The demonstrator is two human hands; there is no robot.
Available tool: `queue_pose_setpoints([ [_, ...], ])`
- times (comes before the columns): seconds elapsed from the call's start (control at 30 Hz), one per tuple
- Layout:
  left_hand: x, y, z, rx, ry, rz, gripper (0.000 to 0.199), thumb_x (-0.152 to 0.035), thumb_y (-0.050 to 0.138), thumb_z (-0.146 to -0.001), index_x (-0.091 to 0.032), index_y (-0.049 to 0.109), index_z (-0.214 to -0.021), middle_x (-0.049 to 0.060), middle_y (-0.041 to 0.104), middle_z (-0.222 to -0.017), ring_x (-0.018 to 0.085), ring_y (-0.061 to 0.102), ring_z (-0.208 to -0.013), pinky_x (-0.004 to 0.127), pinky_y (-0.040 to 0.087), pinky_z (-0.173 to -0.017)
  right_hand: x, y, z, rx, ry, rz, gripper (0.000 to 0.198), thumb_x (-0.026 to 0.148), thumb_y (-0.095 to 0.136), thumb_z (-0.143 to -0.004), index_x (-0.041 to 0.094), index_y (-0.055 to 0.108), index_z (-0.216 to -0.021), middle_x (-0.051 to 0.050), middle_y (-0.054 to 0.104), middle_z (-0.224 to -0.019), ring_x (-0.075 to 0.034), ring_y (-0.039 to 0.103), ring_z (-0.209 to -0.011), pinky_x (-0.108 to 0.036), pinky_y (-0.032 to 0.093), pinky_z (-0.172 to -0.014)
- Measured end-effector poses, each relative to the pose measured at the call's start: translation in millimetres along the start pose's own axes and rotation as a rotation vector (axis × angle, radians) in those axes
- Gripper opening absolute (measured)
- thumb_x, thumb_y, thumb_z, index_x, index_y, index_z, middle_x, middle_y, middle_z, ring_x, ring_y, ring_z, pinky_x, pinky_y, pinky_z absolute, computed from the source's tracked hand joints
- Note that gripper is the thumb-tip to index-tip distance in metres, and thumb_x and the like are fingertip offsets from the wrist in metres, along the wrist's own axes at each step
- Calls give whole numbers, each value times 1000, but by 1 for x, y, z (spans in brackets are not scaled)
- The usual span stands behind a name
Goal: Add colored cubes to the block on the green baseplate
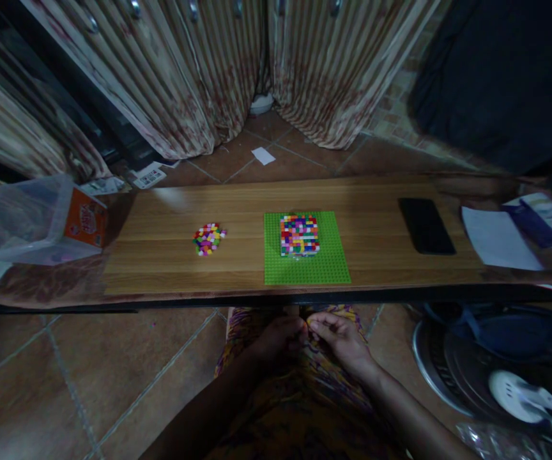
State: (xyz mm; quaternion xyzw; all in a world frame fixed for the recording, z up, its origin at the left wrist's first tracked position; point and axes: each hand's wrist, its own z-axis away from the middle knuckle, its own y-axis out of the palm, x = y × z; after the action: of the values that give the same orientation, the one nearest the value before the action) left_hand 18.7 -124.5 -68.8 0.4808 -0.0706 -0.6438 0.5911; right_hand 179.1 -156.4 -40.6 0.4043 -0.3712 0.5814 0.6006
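Observation:
Below the table's front edge, over my lap, my left hand point(283, 335) and my right hand point(338, 337) are close together. Both are closed, the fingertips pinched and nearly meeting. What lies between them, if anything, is too small and dim to make out. On the table in front of them is a green baseplate point(326, 267). A multicoloured block of small building bricks point(299, 235) stands on the baseplate's middle part. To its left, a loose pile of small coloured bricks point(209, 239) lies on the wood.
A long wooden tabletop point(161, 268) spans the view. On its right lies a black phone or tablet point(427, 225), with white paper point(499, 237) beyond. A clear plastic bin point(27, 220) with an orange label stands at the left end. A round fan point(477, 377) is on the floor at right.

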Motion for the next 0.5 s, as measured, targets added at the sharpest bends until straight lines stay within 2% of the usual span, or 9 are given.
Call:
queue_pose_setpoints([
  [0.1, 0, 0, -1, -13, -19, 34, 35, -47, 62, -74, -13, 52, -68, -5, 41, -58, 3, 30, -42, 19, 15, -41, 11, -1, 1, -54, 7, -18, 27, 45, 68, -73, 19, 71, -80, 0, 65, -65, -13, 56, -59, -25, 44, -58],
  [0.17, 0, -1, -3, -17, -16, 42, 35, -46, 62, -74, -14, 51, -70, -5, 42, -60, 3, 31, -43, 19, 15, -40, 22, -3, 0, -88, -36, 3, 26, 44, 67, -74, 20, 72, -85, -1, 68, -71, -14, 59, -64, -26, 46, -62],
  [0.33, 4, -3, -7, -16, -18, 51, 34, -47, 60, -76, -14, 51, -73, -4, 42, -63, 3, 31, -43, 19, 15, -40, 57, -10, -16, -178, -288, 241, 24, 41, 63, -79, 23, 72, -93, -5, 71, -93, -20, 63, -87, -32, 49, -77],
  [0.5, 7, -5, -8, -40, -33, 38, 34, -48, 59, -75, -15, 51, -75, -4, 44, -66, 3, 30, -45, 19, 14, -41, 87, -11, -48, -281, -496, 438, 22, 38, 59, -82, 24, 71, -92, -4, 69, -92, -19, 64, -86, -31, 49, -76],
])
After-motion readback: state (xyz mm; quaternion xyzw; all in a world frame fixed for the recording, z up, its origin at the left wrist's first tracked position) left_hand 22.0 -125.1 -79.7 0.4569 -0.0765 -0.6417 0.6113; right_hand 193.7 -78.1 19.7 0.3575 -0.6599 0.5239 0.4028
